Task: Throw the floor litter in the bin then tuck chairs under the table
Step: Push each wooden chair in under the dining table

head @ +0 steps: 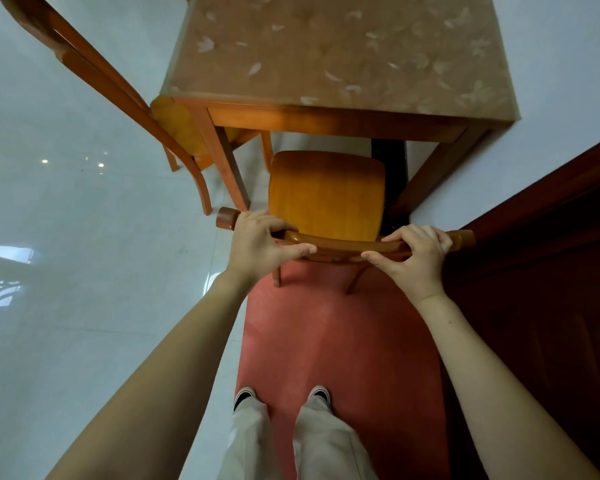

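An orange wooden chair (326, 192) stands in front of me, its seat facing the near side of the table (326, 57); the seat's far edge lies just below the table's front rail. My left hand (257, 247) grips the left part of the chair's curved top rail, thumb under the rail. My right hand (416, 258) grips the right part of the same rail. A second orange chair (125, 95) stands at the table's left side, its seat partly under the tabletop. No litter or bin is in view.
A red mat (340, 341) lies under my feet and the chair's rear legs. A dark wooden door or panel (551, 271) runs along the right. White glossy floor tiles (84, 254) spread to the left. The table carries a brown flowered cover.
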`<state>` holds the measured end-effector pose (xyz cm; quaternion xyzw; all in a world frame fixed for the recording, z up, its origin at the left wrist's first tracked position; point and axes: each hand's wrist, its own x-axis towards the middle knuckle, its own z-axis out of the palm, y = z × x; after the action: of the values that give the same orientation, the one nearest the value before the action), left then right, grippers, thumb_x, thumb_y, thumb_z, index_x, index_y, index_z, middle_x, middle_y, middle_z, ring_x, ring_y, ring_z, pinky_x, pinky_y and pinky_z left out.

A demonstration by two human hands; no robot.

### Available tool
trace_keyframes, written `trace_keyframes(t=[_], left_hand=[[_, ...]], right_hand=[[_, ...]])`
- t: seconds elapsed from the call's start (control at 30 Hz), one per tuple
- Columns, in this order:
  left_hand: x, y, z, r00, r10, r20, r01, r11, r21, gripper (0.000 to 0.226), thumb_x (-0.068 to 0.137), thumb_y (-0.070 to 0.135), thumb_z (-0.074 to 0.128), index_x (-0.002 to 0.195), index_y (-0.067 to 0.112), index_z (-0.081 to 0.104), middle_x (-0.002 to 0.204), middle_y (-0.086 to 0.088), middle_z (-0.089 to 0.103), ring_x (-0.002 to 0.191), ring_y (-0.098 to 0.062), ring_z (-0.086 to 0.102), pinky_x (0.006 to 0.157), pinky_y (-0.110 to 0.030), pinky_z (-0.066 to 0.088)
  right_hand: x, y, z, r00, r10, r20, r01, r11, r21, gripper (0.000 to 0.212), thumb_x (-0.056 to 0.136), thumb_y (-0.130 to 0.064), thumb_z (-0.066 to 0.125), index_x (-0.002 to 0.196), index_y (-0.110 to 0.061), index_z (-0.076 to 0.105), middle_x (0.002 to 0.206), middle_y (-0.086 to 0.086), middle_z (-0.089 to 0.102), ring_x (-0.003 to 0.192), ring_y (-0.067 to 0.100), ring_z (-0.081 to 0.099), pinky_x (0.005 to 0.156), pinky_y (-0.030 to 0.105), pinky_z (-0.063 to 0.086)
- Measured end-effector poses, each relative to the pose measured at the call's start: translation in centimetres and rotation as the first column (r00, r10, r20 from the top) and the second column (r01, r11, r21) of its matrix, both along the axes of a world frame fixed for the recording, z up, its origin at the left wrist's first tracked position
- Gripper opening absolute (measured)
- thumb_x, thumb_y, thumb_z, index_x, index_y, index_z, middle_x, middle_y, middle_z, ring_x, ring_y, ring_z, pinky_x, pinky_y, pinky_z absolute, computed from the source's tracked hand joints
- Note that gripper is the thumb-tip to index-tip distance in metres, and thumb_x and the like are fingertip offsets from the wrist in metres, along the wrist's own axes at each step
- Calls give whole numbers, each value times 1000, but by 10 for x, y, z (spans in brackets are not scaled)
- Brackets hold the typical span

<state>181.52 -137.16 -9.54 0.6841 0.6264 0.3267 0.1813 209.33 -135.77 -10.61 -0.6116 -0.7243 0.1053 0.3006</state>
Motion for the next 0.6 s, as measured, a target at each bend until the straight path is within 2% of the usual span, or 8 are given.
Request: trace_keyframes(t=[0.13, 0.27, 0.5, 0.6], left_hand=[[15, 17, -2, 1000, 27, 1, -27, 1000, 9, 53, 63, 77, 68, 82, 28, 76, 70, 16, 63, 70, -4, 53, 72, -33, 40], [16, 34, -3, 1000, 26, -2, -26, 1000, 9, 53, 64, 78, 66, 82, 28, 75, 71, 17, 63, 71, -3, 53, 74, -34, 40], [14, 56, 0, 999, 35, 8, -35, 999, 7, 53, 64, 80, 61, 87, 34, 76, 71, 22, 58, 76, 0, 48, 77, -28, 32], [14, 68, 0, 999, 29, 27, -30, 1000, 7, 53, 63, 80, 61, 91, 37, 75, 75, 17, 62, 79, -3, 49, 79, -27, 30]], right_hand=[[14, 24, 5, 1000, 27, 3, -27, 999, -40, 66, 67, -86, 50, 74, -23, 64, 75, -12, 58, 90, 11, 52, 99, 31, 19], [15, 40, 6, 1000, 28, 3, -28, 998, -54, 58, 68, -80, 57, 74, -23, 64, 75, -13, 57, 89, 10, 51, 98, 30, 19], [11, 63, 3, 999, 36, 18, -36, 998, -43, 54, 68, -76, 59, 74, -23, 64, 75, -14, 56, 89, 5, 46, 97, 29, 17], [10, 75, 4, 999, 34, 13, -33, 998, -44, 54, 69, -75, 60, 75, -22, 65, 75, -14, 57, 89, 7, 47, 97, 31, 19]])
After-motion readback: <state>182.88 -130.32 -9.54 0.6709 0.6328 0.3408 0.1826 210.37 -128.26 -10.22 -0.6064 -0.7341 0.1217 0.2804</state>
